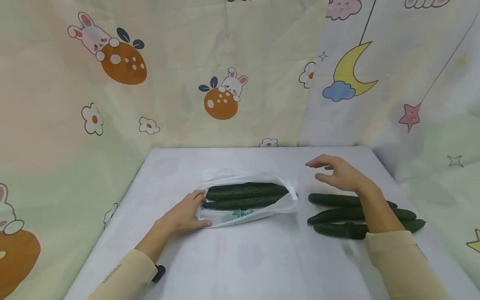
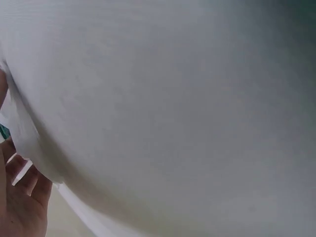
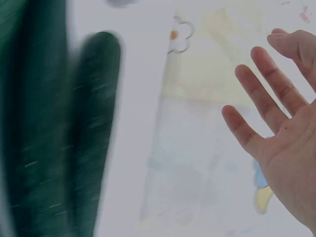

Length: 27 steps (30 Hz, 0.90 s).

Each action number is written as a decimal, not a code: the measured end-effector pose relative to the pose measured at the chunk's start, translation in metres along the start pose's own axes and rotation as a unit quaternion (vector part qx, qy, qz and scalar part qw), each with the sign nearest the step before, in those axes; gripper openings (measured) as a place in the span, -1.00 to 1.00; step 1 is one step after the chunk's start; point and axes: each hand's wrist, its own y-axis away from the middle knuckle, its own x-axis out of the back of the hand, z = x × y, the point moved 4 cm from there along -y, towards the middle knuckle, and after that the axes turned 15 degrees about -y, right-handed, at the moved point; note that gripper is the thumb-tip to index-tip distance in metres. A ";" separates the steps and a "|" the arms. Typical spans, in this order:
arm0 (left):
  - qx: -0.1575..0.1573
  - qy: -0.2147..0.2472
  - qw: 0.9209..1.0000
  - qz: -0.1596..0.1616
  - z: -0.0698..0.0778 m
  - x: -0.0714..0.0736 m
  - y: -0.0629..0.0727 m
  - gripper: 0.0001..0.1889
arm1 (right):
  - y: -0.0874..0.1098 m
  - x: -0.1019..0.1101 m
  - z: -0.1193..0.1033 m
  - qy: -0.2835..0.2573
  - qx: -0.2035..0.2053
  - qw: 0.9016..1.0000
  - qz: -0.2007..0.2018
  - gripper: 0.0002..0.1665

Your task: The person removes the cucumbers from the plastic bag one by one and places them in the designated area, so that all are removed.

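A thin white plastic bag with a green print lies mid-table, its side gaping so that two dark green cucumbers show inside, lying lengthwise. My left hand holds the bag at its left end, thumb on the near edge and fingers at the far side. White plastic fills most of the left wrist view, with the fingers against its edge. Raised beyond three loose cucumbers, my right hand holds nothing; its fingers are spread and relaxed. The right forearm partly hides these cucumbers.
A white-covered table carries everything. Behind it and along both sides hangs a pale curtain printed with rabbits, flowers and a moon. A small black object shows at the left cuff.
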 end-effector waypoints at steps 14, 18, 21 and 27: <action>-0.012 0.004 1.000 0.008 0.003 -0.001 -0.002 -0.14 | -0.031 -0.006 -0.037 -0.015 0.022 1.000 0.004 -0.55; -0.017 0.010 1.000 0.009 0.005 0.000 -0.003 -0.13 | -0.038 -0.013 -0.047 -0.015 0.035 0.999 -0.001 -0.54; -0.016 0.008 1.000 0.008 0.005 0.001 -0.003 -0.13 | -0.043 -0.016 -0.056 -0.015 0.048 0.999 -0.006 -0.54; -0.003 0.005 1.000 -0.006 0.003 0.001 -0.002 -0.11 | -0.059 -0.021 -0.076 -0.023 0.075 0.997 -0.013 -0.55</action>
